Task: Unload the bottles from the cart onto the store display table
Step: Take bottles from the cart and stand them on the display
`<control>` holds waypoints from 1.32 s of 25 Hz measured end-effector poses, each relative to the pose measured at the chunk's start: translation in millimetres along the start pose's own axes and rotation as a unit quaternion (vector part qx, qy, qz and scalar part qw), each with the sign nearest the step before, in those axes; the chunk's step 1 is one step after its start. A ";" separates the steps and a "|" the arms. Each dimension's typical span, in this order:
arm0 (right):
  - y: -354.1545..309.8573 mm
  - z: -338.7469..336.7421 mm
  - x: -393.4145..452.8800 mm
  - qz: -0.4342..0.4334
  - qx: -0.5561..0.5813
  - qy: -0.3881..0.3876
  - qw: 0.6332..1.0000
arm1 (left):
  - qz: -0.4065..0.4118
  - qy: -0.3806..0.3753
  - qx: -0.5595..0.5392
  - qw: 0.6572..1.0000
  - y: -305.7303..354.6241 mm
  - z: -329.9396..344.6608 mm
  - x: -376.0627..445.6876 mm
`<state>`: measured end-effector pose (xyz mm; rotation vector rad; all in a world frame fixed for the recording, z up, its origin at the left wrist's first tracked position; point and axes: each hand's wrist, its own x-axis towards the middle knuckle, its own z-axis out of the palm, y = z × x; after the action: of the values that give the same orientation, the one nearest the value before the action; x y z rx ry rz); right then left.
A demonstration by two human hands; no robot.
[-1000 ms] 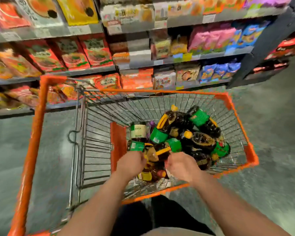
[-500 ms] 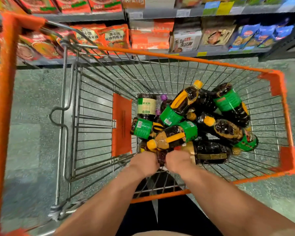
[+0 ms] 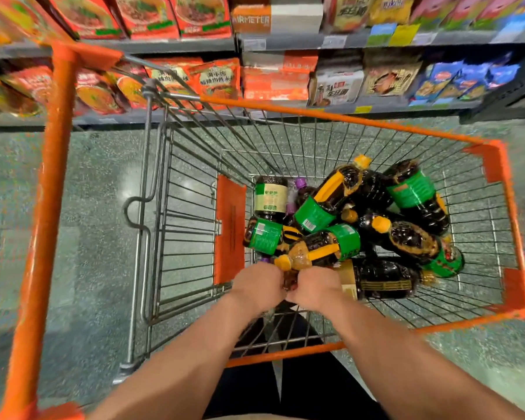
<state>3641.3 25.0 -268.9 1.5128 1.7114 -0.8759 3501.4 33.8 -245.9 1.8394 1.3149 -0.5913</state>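
Observation:
An orange-rimmed wire cart (image 3: 331,118) holds a pile of several dark sauce bottles (image 3: 403,237) with green labels and yellow caps, lying crosswise at its far-right end. Both my hands reach into the near edge of the pile, side by side. My left hand (image 3: 258,286) and my right hand (image 3: 315,287) show only their backs, the fingers curled down around a dark bottle (image 3: 289,280) that peeks out between them. One bottle with a yellow cap (image 3: 315,253) lies just beyond my knuckles. The fingertips are hidden.
An orange child-seat flap (image 3: 229,228) stands upright left of the bottles. Store shelves (image 3: 279,80) packed with noodle and snack packets run behind the cart. Grey speckled floor (image 3: 88,207) lies to the left and right. My dark trousers show below the cart.
My view has tilted down and come closer to the cart. My hands have drawn together at the near edge of the pile and stay curled there.

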 end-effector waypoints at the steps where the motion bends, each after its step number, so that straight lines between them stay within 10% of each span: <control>1: -2.8 -4.4 -8.3 0.005 0.015 0.019 1.000 | 0.013 0.016 0.006 1.000 -1.2 -5.9 -4.8; 7: -1.9 -7.3 -89.6 0.132 0.193 0.058 0.971 | 0.177 0.047 0.090 0.979 12.9 -34.6 -33.0; 19: 36.9 17.6 -316.2 0.371 0.475 0.296 0.741 | 0.453 0.178 0.193 0.852 176.6 -15.6 -111.8; 28: -12.5 223.9 -533.2 0.502 0.490 0.428 0.570 | 0.663 0.045 0.249 0.705 320.1 120.9 -306.7; 31: -55.5 324.1 -583.9 0.599 0.516 0.440 0.424 | 0.688 -0.051 0.270 0.671 339.1 195.7 -374.9; 33: -91.2 381.7 -610.0 0.630 0.527 0.405 0.402 | 0.713 -0.111 0.265 0.640 345.3 249.2 -415.3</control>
<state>3628.3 -630.7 40.9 3.5533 -0.5213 -0.1195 3692.6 -457.7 29.3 2.4383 -0.7775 -0.2357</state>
